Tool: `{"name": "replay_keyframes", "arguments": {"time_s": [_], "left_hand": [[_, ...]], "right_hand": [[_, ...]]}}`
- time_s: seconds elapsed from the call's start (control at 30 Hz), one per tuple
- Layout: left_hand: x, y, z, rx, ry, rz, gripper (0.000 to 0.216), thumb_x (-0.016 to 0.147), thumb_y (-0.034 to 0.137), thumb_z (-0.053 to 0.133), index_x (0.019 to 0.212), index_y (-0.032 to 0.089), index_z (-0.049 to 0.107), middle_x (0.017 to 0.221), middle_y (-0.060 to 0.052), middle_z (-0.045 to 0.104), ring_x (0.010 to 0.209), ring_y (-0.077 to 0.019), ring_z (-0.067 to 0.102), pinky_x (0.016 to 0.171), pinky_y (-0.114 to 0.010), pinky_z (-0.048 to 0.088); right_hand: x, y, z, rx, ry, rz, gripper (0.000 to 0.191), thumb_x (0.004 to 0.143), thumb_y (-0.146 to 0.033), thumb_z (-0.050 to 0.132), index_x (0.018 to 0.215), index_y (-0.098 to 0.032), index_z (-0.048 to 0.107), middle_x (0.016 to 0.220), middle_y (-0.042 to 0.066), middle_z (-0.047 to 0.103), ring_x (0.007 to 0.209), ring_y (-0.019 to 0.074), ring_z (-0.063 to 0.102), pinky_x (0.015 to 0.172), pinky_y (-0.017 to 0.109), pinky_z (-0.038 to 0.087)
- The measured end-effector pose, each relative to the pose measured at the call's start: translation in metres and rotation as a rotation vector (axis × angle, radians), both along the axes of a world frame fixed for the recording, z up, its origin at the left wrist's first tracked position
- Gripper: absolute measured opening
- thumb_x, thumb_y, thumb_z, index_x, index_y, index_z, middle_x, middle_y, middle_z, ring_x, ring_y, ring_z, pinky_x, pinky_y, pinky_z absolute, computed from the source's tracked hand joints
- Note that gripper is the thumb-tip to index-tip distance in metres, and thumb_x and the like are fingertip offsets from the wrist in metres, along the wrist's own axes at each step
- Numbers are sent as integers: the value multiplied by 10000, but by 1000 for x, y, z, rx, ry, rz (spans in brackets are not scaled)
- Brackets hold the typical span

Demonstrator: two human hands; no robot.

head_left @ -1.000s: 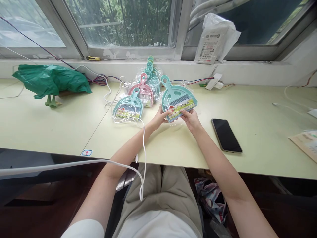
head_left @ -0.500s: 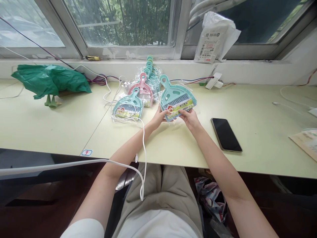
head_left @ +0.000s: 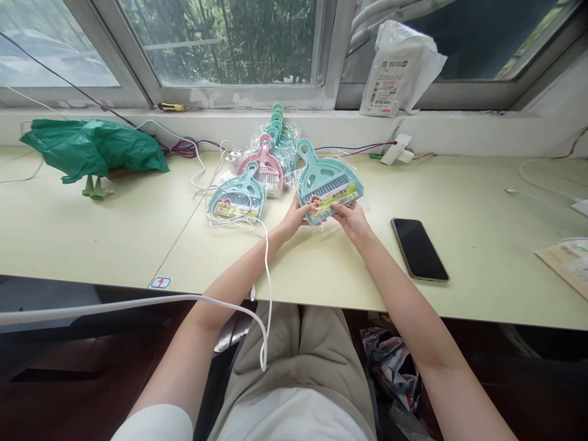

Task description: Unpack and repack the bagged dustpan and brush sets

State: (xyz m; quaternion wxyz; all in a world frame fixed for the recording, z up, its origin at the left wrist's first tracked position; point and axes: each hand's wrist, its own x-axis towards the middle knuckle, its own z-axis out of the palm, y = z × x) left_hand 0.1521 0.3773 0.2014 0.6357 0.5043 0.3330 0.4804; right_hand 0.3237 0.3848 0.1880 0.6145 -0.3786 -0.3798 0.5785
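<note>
A teal dustpan and brush set [head_left: 329, 177] in clear plastic wrap is held up over the table, its handle pointing away and its printed label facing me. My left hand [head_left: 296, 217] grips its lower left corner, thumb on the front. My right hand [head_left: 353, 219] pinches the lower edge near the label's middle, fingers partly hidden behind. To the left lies another wrapped teal dustpan set [head_left: 239, 195] with a white cable looped over it. Behind that is a pink dustpan set [head_left: 265, 164], then a row of several more teal sets [head_left: 281, 138] reaching back toward the window.
A black phone [head_left: 419, 249] lies on the table [head_left: 482, 245] to the right. A green plastic bag [head_left: 94, 147] sits at the left. One white cable [head_left: 269, 263] hangs over the front edge. A screwdriver [head_left: 172, 106] and a white package [head_left: 390, 73] are on the windowsill.
The dustpan set in my hands has tilted very slightly; its right edge sits a touch further left. Both hands keep their grip, and everything else stays in place.
</note>
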Motion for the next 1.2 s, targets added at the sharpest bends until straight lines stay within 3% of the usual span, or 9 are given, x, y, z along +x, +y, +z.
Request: {"name": "replay_keyframes", "arguments": {"time_s": [0.33,0.4,0.5,0.6,0.67,0.73,0.97,1.1,1.2], "left_hand": [[-7,7,2,-92,-53,0,669,714,188,556,1338,255,324,1199,-87,613,828,-197,688,671,-325,586],[-11,11,3,-110,-72,22,683,709,185,551,1348,243,318,1179,-87,628,806,-200,696,642,-308,581],[-18,16,4,-162,-130,39,669,704,175,530,1346,198,343,1124,-92,659,793,-207,701,600,-291,571],[-22,19,5,-249,-192,61,580,699,160,505,1273,111,437,1052,-121,685,801,-212,698,544,-252,542],[-23,20,5,-298,-212,69,507,698,157,497,1199,78,496,1003,-131,695,787,-206,694,504,-229,517],[-23,21,3,-328,-210,72,458,698,160,497,1147,76,526,959,-127,703,752,-197,689,479,-225,505],[-27,27,-8,-352,-156,-32,478,693,195,519,1158,90,531,925,-131,711,695,-204,689,454,-244,505],[-32,29,-9,-337,-78,-135,473,712,209,521,1167,81,535,922,-148,710,685,-217,698,429,-233,490],[-32,25,-5,-330,-32,-179,433,739,195,541,1160,93,529,935,-140,705,701,-208,705,476,-227,523]], "right_hand": [[36,4,17,-124,-202,107,216,803,-363,655,895,-167,662,879,87,746,814,217,725,833,366,596],[45,6,18,-114,-314,19,245,834,-386,602,824,-151,673,812,103,738,753,213,723,768,350,604],[52,6,17,25,-569,-310,246,867,-337,522,809,-156,679,773,88,718,652,187,692,688,356,598],[52,5,16,320,-863,-526,282,845,-229,511,1089,-224,652,1083,81,688,902,226,675,769,398,571],[51,5,15,493,-1038,-459,473,794,-170,567,1251,-293,571,1291,57,591,1160,264,565,877,433,527],[50,7,11,576,-1133,-345,551,770,-176,621,1293,-333,544,1345,35,552,1257,280,477,954,468,475],[47,13,4,627,-1049,-276,259,868,-325,582,1093,-399,688,1353,-33,553,1252,244,477,1095,493,324],[45,8,8,587,-947,-194,203,879,-384,565,1000,-373,729,1228,-18,645,1164,228,559,1046,458,394],[45,6,10,556,-873,-236,167,825,-416,634,891,-320,754,1116,12,692,1077,230,611,997,433,438]]}}
